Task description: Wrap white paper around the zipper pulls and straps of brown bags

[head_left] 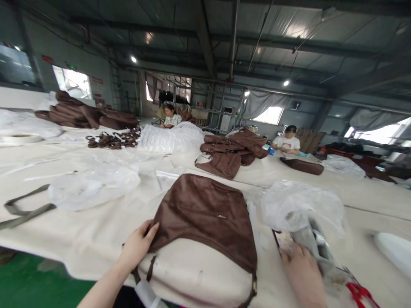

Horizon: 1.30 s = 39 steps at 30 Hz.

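Observation:
A dark brown handbag [205, 214] with a zip pocket lies flat on the cream-covered table in front of me, its curved opening and strap toward me. My left hand [141, 244] grips the bag's left edge, thumb on top and the other fingers partly hidden. To the right of the bag, my right hand [302, 267] reaches down to a pale, dark-edged piece [284, 241] beside a grey open container [316, 241]. Its fingers are bent and slightly blurred, and whether they hold anything is unclear. Red-handled scissors [361, 293] lie to the right of that hand.
Crumpled clear plastic bags [302, 203] lie behind the container, with more plastic [93, 186] at left. Farther back are a pile of brown bags [234, 147] and coiled brown straps [114, 139]. A green strap [28, 209] lies far left. Two people sit across the table.

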Each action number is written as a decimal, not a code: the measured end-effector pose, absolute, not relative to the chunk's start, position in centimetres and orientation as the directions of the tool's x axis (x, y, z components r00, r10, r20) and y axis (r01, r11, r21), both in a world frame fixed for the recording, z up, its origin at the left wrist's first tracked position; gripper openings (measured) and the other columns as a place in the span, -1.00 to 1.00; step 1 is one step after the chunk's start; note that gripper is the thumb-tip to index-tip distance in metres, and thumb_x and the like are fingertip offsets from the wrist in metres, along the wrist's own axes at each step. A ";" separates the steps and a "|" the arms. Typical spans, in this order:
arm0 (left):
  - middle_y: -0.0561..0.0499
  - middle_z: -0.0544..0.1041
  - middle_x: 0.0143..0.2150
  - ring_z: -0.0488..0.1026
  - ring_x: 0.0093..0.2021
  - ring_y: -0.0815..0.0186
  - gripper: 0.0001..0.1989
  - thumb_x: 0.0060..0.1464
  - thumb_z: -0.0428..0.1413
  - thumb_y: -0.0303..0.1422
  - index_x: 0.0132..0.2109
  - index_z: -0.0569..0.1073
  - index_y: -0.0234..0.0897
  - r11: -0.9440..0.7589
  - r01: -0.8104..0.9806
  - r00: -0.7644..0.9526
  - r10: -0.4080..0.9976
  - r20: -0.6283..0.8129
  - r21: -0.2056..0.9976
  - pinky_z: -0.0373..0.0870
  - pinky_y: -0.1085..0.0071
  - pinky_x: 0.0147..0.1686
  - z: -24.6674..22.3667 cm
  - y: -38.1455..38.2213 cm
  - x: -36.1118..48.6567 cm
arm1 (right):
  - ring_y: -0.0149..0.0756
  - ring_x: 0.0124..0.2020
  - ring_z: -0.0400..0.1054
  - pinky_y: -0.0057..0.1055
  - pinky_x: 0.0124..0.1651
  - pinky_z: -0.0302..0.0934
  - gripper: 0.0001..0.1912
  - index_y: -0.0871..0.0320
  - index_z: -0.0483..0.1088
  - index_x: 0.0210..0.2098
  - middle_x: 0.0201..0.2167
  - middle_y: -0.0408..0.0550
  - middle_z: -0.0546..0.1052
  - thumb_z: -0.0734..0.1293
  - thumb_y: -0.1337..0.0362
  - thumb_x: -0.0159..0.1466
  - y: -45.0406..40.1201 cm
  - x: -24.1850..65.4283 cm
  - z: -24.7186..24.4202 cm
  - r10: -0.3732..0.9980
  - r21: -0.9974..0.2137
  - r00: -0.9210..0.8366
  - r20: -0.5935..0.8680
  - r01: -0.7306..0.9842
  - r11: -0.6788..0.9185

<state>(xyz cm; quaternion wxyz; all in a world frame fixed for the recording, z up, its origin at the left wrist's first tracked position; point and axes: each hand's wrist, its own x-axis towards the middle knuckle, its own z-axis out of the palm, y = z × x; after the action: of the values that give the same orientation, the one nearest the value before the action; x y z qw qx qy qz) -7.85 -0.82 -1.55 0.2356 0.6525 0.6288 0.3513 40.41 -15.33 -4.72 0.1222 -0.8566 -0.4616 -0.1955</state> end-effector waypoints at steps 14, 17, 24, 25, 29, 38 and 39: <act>-0.09 0.59 -0.07 0.50 -0.02 0.04 -0.54 0.12 -0.15 -0.06 -0.05 0.44 -0.22 -0.017 0.753 -0.013 0.999 0.041 0.658 0.40 0.27 -0.06 -0.4 -0.8 -8.2 | -0.07 -0.27 0.49 -0.30 -0.25 0.29 -0.63 0.46 0.33 0.00 -0.30 0.31 0.53 0.08 0.51 0.26 -14.2 39.4 -1.4 0.895 0.233 0.402 0.193 0.867 -0.440; -0.12 0.58 -0.06 0.49 -0.02 0.01 -0.52 0.14 -0.17 -0.05 -0.02 0.43 -0.22 0.004 0.766 -0.020 1.000 0.016 0.643 0.39 0.24 -0.06 -0.5 -0.8 -8.1 | -0.02 -0.26 0.50 -0.26 -0.25 0.31 -0.57 0.51 0.22 0.11 -0.32 0.31 0.53 0.11 0.37 0.31 -14.8 39.7 -0.9 0.900 0.259 0.399 0.177 0.863 -0.433; -0.07 0.59 -0.08 0.50 -0.04 0.06 -0.54 0.17 -0.14 -0.06 0.00 0.42 -0.22 -0.012 0.767 -0.009 1.000 0.028 0.642 0.38 0.30 -0.09 -0.8 -0.9 -8.4 | 0.02 -0.20 0.50 -0.24 -0.17 0.33 -0.64 0.53 0.36 -0.07 -0.24 0.43 0.52 0.21 0.41 0.19 -13.1 39.0 -1.1 0.918 0.282 0.382 0.104 0.874 -0.395; -0.06 0.59 -0.09 0.50 -0.04 0.08 -0.56 0.16 -0.13 -0.06 -0.01 0.42 -0.22 -0.029 0.760 0.002 0.999 0.043 0.649 0.38 0.33 -0.10 -0.9 -1.0 -8.5 | 0.01 -0.21 0.50 -0.25 -0.19 0.33 -0.65 0.55 0.36 -0.07 -0.25 0.44 0.52 0.19 0.46 0.18 -12.8 39.2 -0.9 0.921 0.277 0.378 0.096 0.878 -0.389; -0.03 0.61 -0.13 0.52 -0.08 0.10 -0.58 0.15 -0.10 -0.07 -0.04 0.44 -0.21 -0.067 0.746 0.012 0.996 0.087 0.662 0.39 0.37 -0.15 -1.2 -1.1 -8.9 | 0.01 -0.24 0.52 -0.19 -0.21 0.35 -0.46 0.61 0.16 0.17 -0.29 0.40 0.54 0.07 0.59 0.20 -13.1 40.6 0.4 0.920 0.277 0.379 0.102 0.877 -0.392; 0.01 0.58 -0.10 0.49 -0.04 0.08 -0.58 0.11 -0.09 -0.05 -0.03 0.42 -0.18 -0.030 0.751 -0.009 0.998 0.056 0.659 0.37 0.33 -0.09 -1.9 -0.7 -8.9 | -0.04 -0.26 0.53 -0.23 -0.23 0.34 -0.46 0.37 0.07 0.29 -0.30 0.31 0.55 0.01 0.47 0.32 -15.2 41.8 1.3 0.871 0.228 0.470 0.140 0.841 -0.490; 0.01 0.58 -0.09 0.49 -0.04 0.09 -0.57 0.12 -0.10 -0.05 -0.03 0.42 -0.18 -0.029 0.750 -0.007 0.999 0.052 0.661 0.37 0.33 -0.07 -1.8 -0.7 -8.9 | -0.05 -0.25 0.53 -0.24 -0.21 0.34 -0.46 0.37 0.08 0.29 -0.29 0.31 0.56 0.02 0.47 0.32 -15.0 41.7 1.4 0.867 0.207 0.479 0.140 0.842 -0.499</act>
<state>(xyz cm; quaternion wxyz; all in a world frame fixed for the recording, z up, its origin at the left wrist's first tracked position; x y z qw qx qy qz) -8.86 -0.71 -1.78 0.2319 0.6654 0.6569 0.2683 41.73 -15.03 1.38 -0.0549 -0.8582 -0.4976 -0.1136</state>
